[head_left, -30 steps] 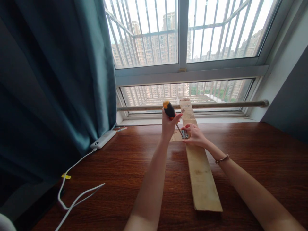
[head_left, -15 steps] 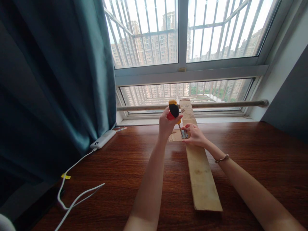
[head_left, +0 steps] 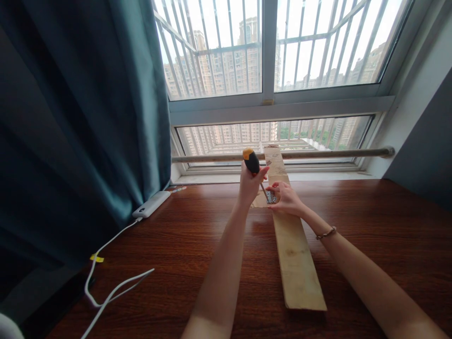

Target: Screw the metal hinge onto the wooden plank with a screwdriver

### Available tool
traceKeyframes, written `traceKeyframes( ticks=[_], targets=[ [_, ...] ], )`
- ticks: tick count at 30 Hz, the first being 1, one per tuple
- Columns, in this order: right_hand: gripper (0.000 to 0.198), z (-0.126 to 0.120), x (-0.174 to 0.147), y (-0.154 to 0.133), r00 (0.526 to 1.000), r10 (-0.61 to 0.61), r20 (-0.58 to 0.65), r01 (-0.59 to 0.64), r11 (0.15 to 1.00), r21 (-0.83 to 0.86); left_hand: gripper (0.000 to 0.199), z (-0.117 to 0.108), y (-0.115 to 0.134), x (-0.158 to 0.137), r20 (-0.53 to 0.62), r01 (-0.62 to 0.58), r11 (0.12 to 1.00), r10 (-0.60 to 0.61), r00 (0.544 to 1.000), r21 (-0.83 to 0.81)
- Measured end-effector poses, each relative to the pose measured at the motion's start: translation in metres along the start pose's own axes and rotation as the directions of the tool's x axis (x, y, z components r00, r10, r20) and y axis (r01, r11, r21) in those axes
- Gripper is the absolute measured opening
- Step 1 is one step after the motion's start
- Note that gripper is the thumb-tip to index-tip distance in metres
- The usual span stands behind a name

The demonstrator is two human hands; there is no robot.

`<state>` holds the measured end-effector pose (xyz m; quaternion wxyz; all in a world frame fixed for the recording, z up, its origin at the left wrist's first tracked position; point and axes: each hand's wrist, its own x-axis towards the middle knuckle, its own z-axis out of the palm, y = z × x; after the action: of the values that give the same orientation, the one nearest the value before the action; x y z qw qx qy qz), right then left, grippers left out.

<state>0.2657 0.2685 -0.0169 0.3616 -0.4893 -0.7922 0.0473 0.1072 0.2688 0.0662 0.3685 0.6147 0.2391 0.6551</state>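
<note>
My left hand (head_left: 250, 183) is wrapped round the black and yellow handle of a screwdriver (head_left: 251, 161), tilted with its shaft running down to the right. The shaft's tip meets a small silver metal hinge (head_left: 270, 197), though the exact contact is too small to make out. Thumb and fingers of my right hand (head_left: 285, 198) pinch the hinge from the right. Beneath it lie a long wooden board (head_left: 298, 254), stretching toward the window, and a shorter wood piece (head_left: 259, 200) that sticks out on the left.
On the left of the brown table (head_left: 183, 263) lies a white power strip (head_left: 151, 204) with a white cable (head_left: 92, 278). A blue curtain (head_left: 141, 103) hangs beside it. A metal rail (head_left: 332, 154) crosses in front of the window, behind the long board's far end.
The screwdriver's handle has tipped to the left, and my left hand has turned and shifted its grip round it. My right hand and the hinge stay where they were.
</note>
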Motion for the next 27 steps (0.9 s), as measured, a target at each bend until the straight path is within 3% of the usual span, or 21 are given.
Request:
traceKeyframes(
  ticks=[6, 11, 16, 19, 22, 27],
  targets=[
    [0.060, 0.001, 0.000, 0.001, 1.000, -0.006, 0.008, 0.006, 1.000, -0.012, 0.035, -0.004, -0.001, 0.001, -0.132, 0.014, 0.987, 0.007, 0.991, 0.163],
    [0.060, 0.000, 0.000, -0.001, 1.000, 0.004, 0.003, -0.004, 1.000, -0.011, 0.034, -0.007, 0.001, 0.000, -0.128, -0.031, 0.961, 0.069, 0.989, 0.274],
    [0.060, -0.001, 0.000, -0.002, 1.000, -0.001, 0.015, 0.001, 1.000, -0.031, 0.040, -0.004, 0.006, -0.001, -0.008, -0.032, 0.994, 0.033, 0.999, 0.108],
    [0.061, -0.001, 0.000, -0.001, 1.000, -0.012, 0.025, 0.013, 0.999, -0.045, 0.027, -0.001, 0.007, -0.002, 0.102, -0.043, 0.997, 0.037, 0.994, 0.058],
    [0.060, -0.001, 0.001, 0.001, 0.999, -0.023, 0.034, 0.024, 0.999, -0.046, 0.015, 0.003, 0.005, -0.004, 0.081, -0.077, 0.990, 0.068, 0.994, 0.117],
    [0.063, 0.000, 0.001, 0.002, 0.999, -0.011, 0.044, 0.012, 1.000, -0.029, 0.032, 0.010, 0.005, -0.008, 0.036, -0.032, 0.995, 0.029, 0.999, 0.090]
  ],
)
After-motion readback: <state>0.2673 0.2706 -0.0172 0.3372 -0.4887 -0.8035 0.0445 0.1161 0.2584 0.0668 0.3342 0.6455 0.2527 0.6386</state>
